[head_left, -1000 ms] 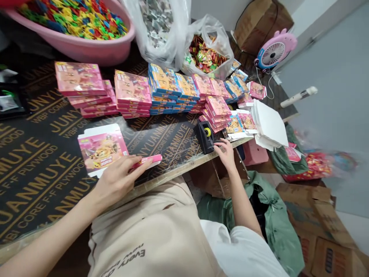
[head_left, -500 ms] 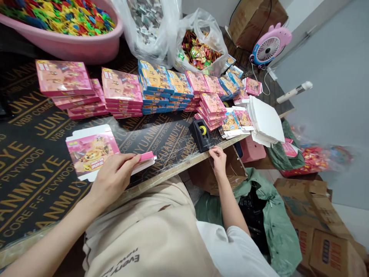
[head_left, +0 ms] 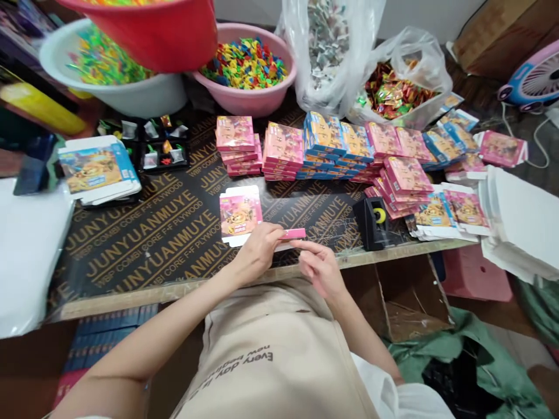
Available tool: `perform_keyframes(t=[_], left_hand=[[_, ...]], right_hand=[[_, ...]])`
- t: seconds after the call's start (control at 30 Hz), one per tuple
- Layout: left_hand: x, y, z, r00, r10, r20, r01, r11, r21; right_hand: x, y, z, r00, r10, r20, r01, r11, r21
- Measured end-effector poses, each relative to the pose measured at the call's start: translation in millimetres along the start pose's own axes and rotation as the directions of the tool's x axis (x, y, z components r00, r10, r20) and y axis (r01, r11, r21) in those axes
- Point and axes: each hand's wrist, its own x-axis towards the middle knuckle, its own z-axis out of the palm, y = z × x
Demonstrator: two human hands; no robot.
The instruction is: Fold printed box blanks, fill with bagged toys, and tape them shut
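A flat pink printed carton (head_left: 240, 214) with white flaps lies on the dark tabletop near its front edge. My left hand (head_left: 259, 250) is closed on the carton's near side, holding a narrow pink panel (head_left: 293, 234) folded up. Its palm hides part of the print. My right hand (head_left: 321, 270) has its index finger stretched out, the tip touching the panel's right end. The thumb and other fingers are curled in; any tape on the fingertip is too small to see. To the right stands a black tape dispenser (head_left: 371, 226) with a yellow core.
Stacks of pink boxes (head_left: 283, 142) and blue boxes (head_left: 324, 137) line the table behind the carton. Basins, including a pink basin (head_left: 244, 102), and clear bags stand at the back. Flattened cartons (head_left: 98, 169) lie left; white sheets (head_left: 519, 224) lie right.
My right hand has left the tape dispenser and come over to the carton beside my left hand, which still holds the panel. The view has turned left, bringing more basins into sight.
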Motion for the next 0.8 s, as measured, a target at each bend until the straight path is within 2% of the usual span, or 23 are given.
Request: perform_keyframes(t=[0.1, 0.23, 0.27, 0.33, 0.4, 0.47, 0.57, 0.63, 0.7, 0.77, 0.8], left_hand=[[2.4, 0.1, -6.0, 0.999, 0.038, 0.029, -0.039, 0.999, 0.012], [6.3, 0.7, -7.1, 0.993, 0.027, 0.115, -0.034, 0.998, 0.060], [6.9, 1.5, -4.5, 0.995, 0.007, 0.100, -0.013, 0.998, 0.065], [8.2, 4.5, 2.6, 0.998, -0.044, 0.051, 0.040, 0.996, 0.078], [10.1, 7.4, 7.2, 0.996, -0.087, 0.020, 0.085, 0.993, 0.078], [12.4, 7.0, 2.1, 0.993, -0.116, 0.027, 0.115, 0.993, 0.025], [9.9, -0.1, -33.3, 0.989, -0.144, 0.032, 0.146, 0.985, -0.094], [0.3, -6.2, -71.9, 0.986, -0.164, 0.042, 0.168, 0.979, -0.112], [-14.8, -12.8, -111.9, 0.970, -0.207, 0.124, 0.217, 0.974, -0.070], [-31.5, -19.9, -142.1, 0.923, -0.281, 0.263, 0.294, 0.956, -0.011], [-38.9, -23.6, -150.6, 0.891, -0.327, 0.315, 0.340, 0.940, 0.015]], right_hand=[[13.4, 2.4, 11.2, 0.997, 0.070, 0.039, -0.073, 0.992, 0.099], [22.0, 7.6, 4.6, 0.996, 0.092, 0.020, -0.094, 0.989, 0.113], [22.2, 7.9, 1.9, 0.996, 0.084, 0.008, -0.084, 0.995, 0.054], [21.0, 5.0, -4.6, 0.999, 0.021, -0.035, -0.028, 0.978, -0.206], [20.7, -4.1, -12.7, 0.992, -0.116, -0.058, 0.067, 0.839, -0.539], [27.0, -18.6, -19.8, 0.957, -0.287, -0.052, 0.160, 0.664, -0.730], [55.5, -40.7, -14.2, 0.845, -0.532, -0.053, 0.308, 0.565, -0.766], [84.4, -47.0, 6.4, 0.802, -0.594, 0.070, 0.435, 0.499, -0.749], [119.0, -43.0, 38.0, 0.782, -0.549, 0.294, 0.558, 0.409, -0.722], [158.8, -30.0, 75.6, 0.742, -0.451, 0.496, 0.656, 0.336, -0.675], [180.2, -21.4, 95.4, 0.717, -0.397, 0.573, 0.692, 0.307, -0.653]])
